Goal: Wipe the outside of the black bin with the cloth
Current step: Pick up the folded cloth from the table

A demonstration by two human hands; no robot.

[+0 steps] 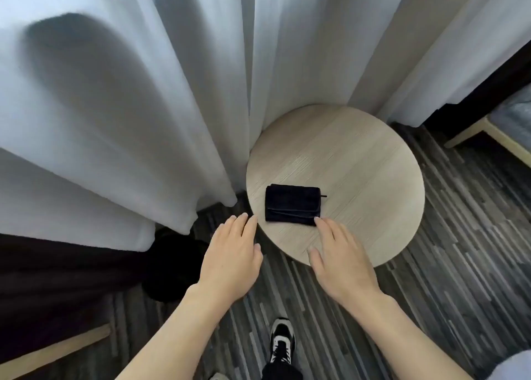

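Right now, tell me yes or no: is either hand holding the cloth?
No: the folded cloth lies flat on the round table, with the right hand and left hand both open beside it.

You see a round table with a pale, matt wood-grain top, its fine lines running straight across. The cloth lying on it is dark, folded fabric with a soft, slightly ribbed nap. The curtains are thin white sheer fabric, smooth and matt. The floor looks like low-pile striped grey carpet. Your shoe has a glossy black-and-white upper.
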